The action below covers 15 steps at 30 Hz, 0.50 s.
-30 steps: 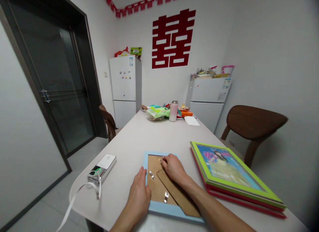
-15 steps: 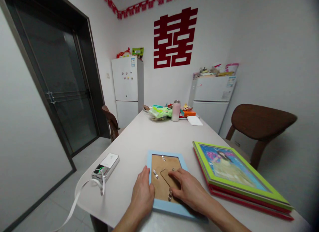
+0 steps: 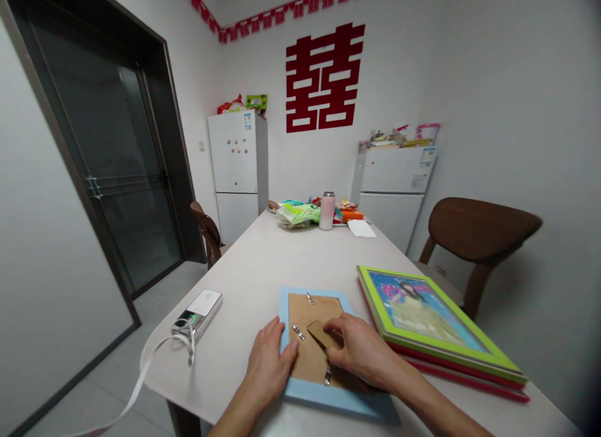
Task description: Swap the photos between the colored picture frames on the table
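Note:
A light blue picture frame (image 3: 345,407) lies face down on the table, its brown backing board (image 3: 300,359) upward with small metal clips (image 3: 298,331) near the edges. My left hand (image 3: 271,357) holds the frame's left side, thumb over the border onto the board and fingers along the outer edge. With thumb and fingers, my right hand (image 3: 357,349) pinches the brown stand flap (image 3: 319,332) in the middle of the board. That flap is tilted up from the backing. My right hand and forearm hide the frame's lower right part.
Right of the frame lie stacked picture frames, a green one (image 3: 434,340) on top of red ones (image 3: 498,387). A power bank (image 3: 201,308) with a white cable (image 3: 141,387) sits at the left table edge. Farther back stand a pink bottle (image 3: 327,211) and green packaging (image 3: 300,215).
My right hand has lifted the stand flap off the backing board; it lay flat before. My left thumb has moved further onto the board. The view has shifted slightly.

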Available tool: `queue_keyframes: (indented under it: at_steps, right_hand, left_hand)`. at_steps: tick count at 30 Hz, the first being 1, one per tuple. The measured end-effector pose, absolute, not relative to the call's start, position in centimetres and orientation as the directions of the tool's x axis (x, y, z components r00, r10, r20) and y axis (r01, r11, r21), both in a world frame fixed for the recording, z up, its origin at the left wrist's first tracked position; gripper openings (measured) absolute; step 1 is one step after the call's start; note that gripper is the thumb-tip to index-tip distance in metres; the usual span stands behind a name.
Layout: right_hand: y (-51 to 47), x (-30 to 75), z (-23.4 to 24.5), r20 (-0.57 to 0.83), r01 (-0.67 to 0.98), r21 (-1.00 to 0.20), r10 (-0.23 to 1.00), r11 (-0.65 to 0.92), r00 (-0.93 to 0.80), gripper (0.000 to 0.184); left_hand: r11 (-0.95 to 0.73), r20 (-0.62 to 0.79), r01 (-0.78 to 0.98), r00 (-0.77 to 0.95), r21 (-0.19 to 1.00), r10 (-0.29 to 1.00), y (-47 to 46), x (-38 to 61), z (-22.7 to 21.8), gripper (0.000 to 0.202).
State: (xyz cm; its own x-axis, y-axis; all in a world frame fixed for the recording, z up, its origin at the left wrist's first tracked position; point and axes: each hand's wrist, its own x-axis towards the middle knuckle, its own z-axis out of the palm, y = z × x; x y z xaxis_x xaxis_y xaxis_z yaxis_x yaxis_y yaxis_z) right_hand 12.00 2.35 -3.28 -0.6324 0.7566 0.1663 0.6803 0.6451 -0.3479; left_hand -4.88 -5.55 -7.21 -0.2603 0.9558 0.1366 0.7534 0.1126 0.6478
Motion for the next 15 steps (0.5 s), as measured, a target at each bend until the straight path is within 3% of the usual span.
queue_keyframes:
  at_steps: [9,11,15]
  right_hand:
    - [2.1,12.2,-4.5,0.231,0.676,-0.381,0.773,0.631,-0.591,0.033]
    - [2.4,11.9,-4.5,0.277,0.678,-0.386,0.78,0.626,-0.562,0.034]
    - [2.6,11.3,-3.7,0.343,0.654,-0.408,0.771,0.637,-0.537,0.035]
  left_hand:
    - [0.121,0.115,0.776,-0.242,0.62,0.963,-6.5,-3.7,-7.2,0.06]
    - [0.092,0.118,0.728,-0.232,0.68,0.965,-6.9,-3.5,-7.1,0.064]
    - [0.002,0.141,0.451,-0.283,0.893,0.949,-7.2,-3.4,-6.5,0.057]
